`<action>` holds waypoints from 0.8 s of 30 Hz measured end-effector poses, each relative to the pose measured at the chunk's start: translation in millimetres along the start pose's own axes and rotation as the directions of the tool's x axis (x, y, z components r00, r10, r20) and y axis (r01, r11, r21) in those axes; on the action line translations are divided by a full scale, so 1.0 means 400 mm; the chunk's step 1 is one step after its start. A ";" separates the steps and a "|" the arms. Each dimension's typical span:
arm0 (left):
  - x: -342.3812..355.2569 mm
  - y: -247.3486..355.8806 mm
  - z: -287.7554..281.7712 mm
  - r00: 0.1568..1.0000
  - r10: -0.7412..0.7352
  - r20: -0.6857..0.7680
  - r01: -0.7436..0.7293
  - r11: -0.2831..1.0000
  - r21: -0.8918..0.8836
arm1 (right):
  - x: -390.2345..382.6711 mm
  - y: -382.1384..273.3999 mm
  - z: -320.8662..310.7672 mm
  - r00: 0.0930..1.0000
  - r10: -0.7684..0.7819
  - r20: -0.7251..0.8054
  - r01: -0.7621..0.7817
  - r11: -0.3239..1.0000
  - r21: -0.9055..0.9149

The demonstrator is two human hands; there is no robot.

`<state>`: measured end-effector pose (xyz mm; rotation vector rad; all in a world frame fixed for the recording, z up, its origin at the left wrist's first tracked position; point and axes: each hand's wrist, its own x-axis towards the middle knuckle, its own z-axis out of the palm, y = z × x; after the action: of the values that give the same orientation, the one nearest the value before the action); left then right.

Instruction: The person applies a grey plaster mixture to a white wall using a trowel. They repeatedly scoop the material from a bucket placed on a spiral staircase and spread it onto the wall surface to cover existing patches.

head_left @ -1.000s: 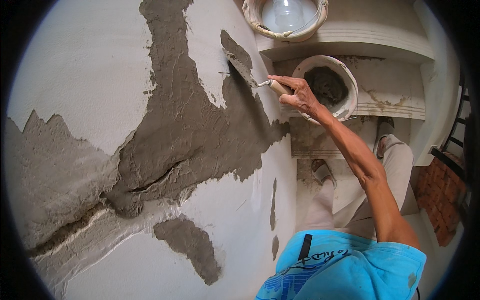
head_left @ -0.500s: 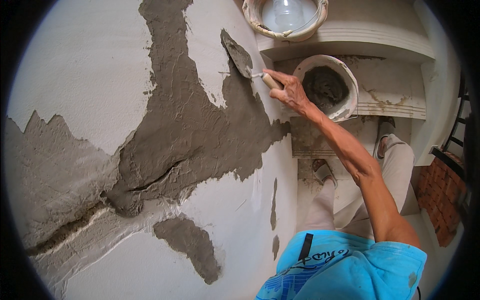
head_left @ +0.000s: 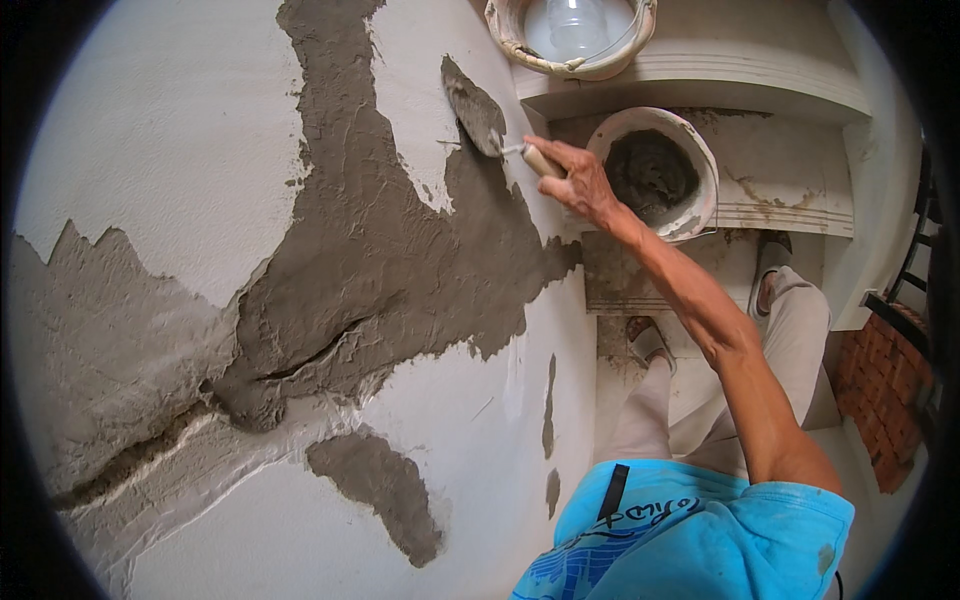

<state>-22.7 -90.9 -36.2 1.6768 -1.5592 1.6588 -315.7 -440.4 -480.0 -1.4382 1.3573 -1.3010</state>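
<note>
My right hand grips the wooden handle of a trowel, whose blade lies against a narrow dark mortar patch high on the white wall. Broad wet grey mortar covers the wall's middle, with a crack in it, and an open groove runs to the lower left. Just right of my hand stands a white bucket with grey mortar inside. My left hand is not in view.
A second bucket holding a clear plastic container stands on an upper step. My feet are on the stairs below. A black railing and reddish brickwork lie at the right.
My right hand has moved slightly up and left, and the trowel blade has shifted upward along the patch and turned a little. The rest has hardly changed.
</note>
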 end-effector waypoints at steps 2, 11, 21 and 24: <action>0.001 -0.002 -0.001 1.000 -0.004 0.004 0.004 1.000 0.001 | -0.066 -0.007 0.005 0.999 -0.044 0.024 0.045 0.999 -0.001; 0.004 -0.012 -0.002 1.000 0.005 0.005 -0.005 1.000 -0.008 | -0.078 0.011 0.034 0.978 0.176 -0.112 -0.159 0.976 0.150; 0.014 0.030 -0.002 0.993 -0.121 0.016 0.121 0.993 -0.014 | -0.030 0.008 0.079 0.943 0.325 -0.065 -0.312 0.937 0.155; 0.018 0.037 0.001 0.992 -0.126 0.023 0.126 0.991 -0.035 | -0.052 -0.006 0.078 0.954 0.294 -0.058 -0.285 0.950 0.129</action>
<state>-36.5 -99.7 -36.7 1.7409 -1.4513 1.5463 -283.2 -423.3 -487.5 -1.0705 1.4534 -1.2303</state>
